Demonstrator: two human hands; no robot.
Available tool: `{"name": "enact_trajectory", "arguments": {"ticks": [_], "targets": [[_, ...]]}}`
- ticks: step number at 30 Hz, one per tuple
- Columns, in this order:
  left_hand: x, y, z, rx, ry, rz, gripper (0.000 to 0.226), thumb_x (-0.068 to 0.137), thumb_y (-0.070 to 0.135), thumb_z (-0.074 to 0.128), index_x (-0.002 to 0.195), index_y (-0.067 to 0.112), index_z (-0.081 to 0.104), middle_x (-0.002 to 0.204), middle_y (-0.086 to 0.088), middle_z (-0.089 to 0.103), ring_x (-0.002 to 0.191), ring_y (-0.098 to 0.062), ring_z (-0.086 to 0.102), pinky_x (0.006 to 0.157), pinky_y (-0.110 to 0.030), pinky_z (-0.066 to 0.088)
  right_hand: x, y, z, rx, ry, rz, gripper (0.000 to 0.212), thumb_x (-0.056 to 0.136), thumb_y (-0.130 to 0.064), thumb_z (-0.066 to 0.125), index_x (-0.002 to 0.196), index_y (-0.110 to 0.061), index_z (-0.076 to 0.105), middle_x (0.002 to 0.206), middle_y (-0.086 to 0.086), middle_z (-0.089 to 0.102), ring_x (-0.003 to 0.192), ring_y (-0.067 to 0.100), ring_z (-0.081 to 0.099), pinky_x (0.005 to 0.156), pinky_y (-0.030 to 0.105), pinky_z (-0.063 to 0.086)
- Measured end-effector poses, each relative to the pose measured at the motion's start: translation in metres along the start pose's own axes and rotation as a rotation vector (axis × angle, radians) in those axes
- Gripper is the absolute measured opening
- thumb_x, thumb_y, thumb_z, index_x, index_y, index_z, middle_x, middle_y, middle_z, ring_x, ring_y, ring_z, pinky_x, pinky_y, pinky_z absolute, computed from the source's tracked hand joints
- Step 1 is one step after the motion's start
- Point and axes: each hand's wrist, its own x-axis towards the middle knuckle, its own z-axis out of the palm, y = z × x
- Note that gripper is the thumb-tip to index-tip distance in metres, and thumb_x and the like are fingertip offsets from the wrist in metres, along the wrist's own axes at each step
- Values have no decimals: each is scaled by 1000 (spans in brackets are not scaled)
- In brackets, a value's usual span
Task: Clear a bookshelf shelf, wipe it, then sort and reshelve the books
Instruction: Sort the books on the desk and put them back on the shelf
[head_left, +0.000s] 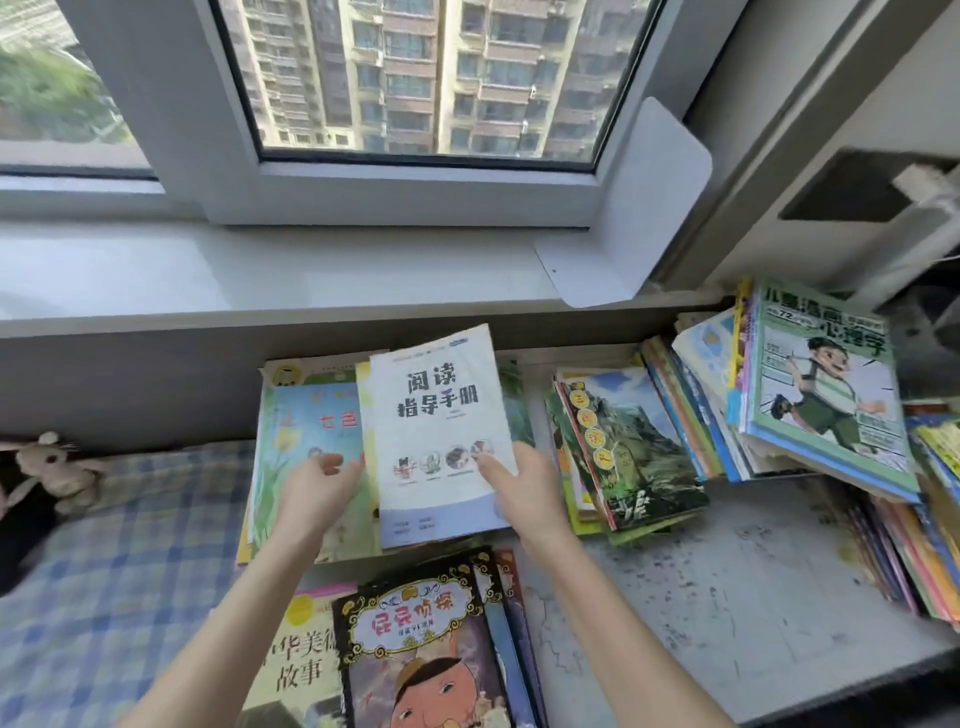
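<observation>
Black book (415, 649), right fingers (492, 468) pinching white booklet (441, 431)

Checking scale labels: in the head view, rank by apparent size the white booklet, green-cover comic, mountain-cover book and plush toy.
1. white booklet and green-cover comic: they look alike, so not ranked apart.
2. mountain-cover book.
3. plush toy, smallest.

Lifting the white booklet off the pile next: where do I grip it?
Pinch the white booklet at its lower right edge, coming from the near right, thumb on the cover, where the right hand has it. It's thin, and that edge looks raised off the pile.
</observation>
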Motion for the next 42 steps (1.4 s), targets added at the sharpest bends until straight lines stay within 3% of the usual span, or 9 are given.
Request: {"name": "enact_trajectory", "arguments": {"ticks": [2, 9, 11, 17, 22, 27, 33, 38, 42], "targets": [[-3, 8, 6, 34, -20, 29, 41, 94, 33, 58, 124, 6, 59, 119, -11, 63, 110, -30, 57, 89, -39, 49, -1, 6, -50, 11, 135, -18, 16, 93, -14, 61, 104, -4, 67, 100, 6, 71, 85, 20, 65, 63, 27, 46], [-15, 23, 31, 129, -22, 94, 35, 93, 21, 56, 125, 9, 58, 121, -13, 64, 112, -29, 57, 95, -39, 46, 40, 49, -179, -299, 309, 128, 27, 95, -18, 59, 109, 4, 63, 109, 22, 66, 97, 37, 61, 76, 42, 49], [-17, 25, 35, 178, -19, 110, 35, 92, 20, 56, 126, 10, 58, 120, -15, 64, 111, -30, 58, 97, -42, 46, 53, 60, -188, -448, 289, 176, 31, 95, -21, 58, 117, 2, 61, 115, 19, 64, 103, 35, 59, 84, 44, 48], [-14, 22, 38, 294, 61, 166, 33, 90, 17, 56, 122, 11, 60, 118, -17, 64, 107, -30, 59, 94, -43, 48, 80, 83, -168, -1130, 330, 258, 24, 100, -19, 49, 114, 0, 52, 101, 15, 68, 91, 30, 66, 62, 32, 47], [-14, 6, 20, 310, 219, 177, 28, 87, 13, 56, 114, 12, 65, 122, -17, 59, 106, -34, 57, 95, -45, 44, 70, 69, -142, -1489, 358, 113, 43, 94, -9, 47, 135, -10, 33, 123, 13, 55, 102, 27, 59, 68, 32, 49], [-19, -17, -13, 386, 385, 92, 36, 89, 13, 55, 123, 1, 60, 129, -26, 52, 118, -41, 45, 95, -44, 37, 33, 22, -49, -1087, 61, -279, 27, 100, -28, 45, 120, -14, 54, 114, 3, 61, 99, 20, 58, 72, 27, 44], [-14, -34, -25, 520, 314, 55, 14, 84, 5, 49, 91, -1, 59, 95, -21, 66, 86, -39, 57, 63, -37, 38, 18, -3, 68, -640, -314, -61, 52, 95, -50, 47, 128, -10, 50, 118, 7, 63, 102, 25, 62, 84, 38, 53], [-30, -36, -11, 808, 212, 147, 34, 75, 8, 52, 109, 8, 56, 115, -7, 62, 111, -27, 56, 111, -45, 20, 16, 10, 104, -666, -266, 70, 61, 86, -44, 62, 131, -12, 38, 118, 4, 63, 99, 25, 63, 67, 29, 49], [-32, -32, -14, 756, 130, 253, 68, 75, 6, 53, 142, 15, 40, 129, -4, 59, 125, -24, 47, 118, -46, 8, 19, 22, 78, -528, -224, 100, 28, 86, -31, 64, 106, -11, 60, 98, 1, 69, 81, 20, 65, 68, 36, 57]]}}
